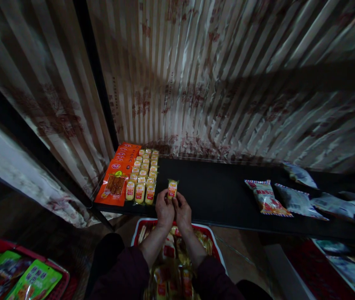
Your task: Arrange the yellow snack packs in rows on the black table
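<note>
Wrapped snack [172, 188] — caught near its lower end between drawn-in fingers of left hand [165, 211] and right hand [182, 211] — best to grip lightly, without crushing.

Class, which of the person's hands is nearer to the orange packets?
Left. The left hand is to the right of the orange packets, beyond the rows of yellow packs; the right hand is farther right.
</note>
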Demonstrator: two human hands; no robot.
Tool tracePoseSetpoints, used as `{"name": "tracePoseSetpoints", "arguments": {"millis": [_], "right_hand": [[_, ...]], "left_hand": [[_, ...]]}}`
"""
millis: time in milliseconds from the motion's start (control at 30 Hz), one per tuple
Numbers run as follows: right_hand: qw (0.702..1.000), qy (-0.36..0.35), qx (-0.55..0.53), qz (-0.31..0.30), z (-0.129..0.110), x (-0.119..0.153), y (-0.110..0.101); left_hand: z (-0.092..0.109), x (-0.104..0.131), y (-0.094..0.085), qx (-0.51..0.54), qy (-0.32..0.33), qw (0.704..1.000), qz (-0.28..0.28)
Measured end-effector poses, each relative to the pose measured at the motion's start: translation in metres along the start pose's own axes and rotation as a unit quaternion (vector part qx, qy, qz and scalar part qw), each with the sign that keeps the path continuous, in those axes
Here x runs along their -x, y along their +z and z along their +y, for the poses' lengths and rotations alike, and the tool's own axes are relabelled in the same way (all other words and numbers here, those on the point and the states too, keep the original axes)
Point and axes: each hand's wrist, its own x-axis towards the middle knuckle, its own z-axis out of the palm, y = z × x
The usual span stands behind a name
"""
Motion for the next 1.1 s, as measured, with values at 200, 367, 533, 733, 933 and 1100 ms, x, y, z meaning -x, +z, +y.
{"name": "tracePoseSetpoints", "arguments": {"millis": [200,367,533,733,933,1100], "right_hand": [[1.000,-0.007,0.027,0.000,-0.003,-0.013,0.003],[0.999,-0.015,0.028,0.002,-0.001,-0.025,0.006],[1.000,-0.020,0.011,0.005,0.006,-0.040,0.013],[0.999,-0.029,0.005,0.014,0.001,-0.057,0.021],[0.999,-0.034,-0.001,0.015,-0.005,-0.071,0.027],[0.999,-0.030,-0.022,0.019,0.000,-0.085,0.032]], "left_hand": [[-0.004,-0.011,0.009,0.010,-0.009,1.000,-0.002],[-0.004,-0.021,0.015,0.004,-0.014,1.000,-0.001],[0.002,-0.032,0.017,-0.012,-0.021,1.000,-0.013],[0.011,-0.045,0.021,-0.036,-0.037,0.999,-0.016],[0.015,-0.059,0.028,-0.054,-0.038,0.998,-0.007],[0.014,-0.070,0.035,-0.057,-0.031,0.998,0.012]]}}
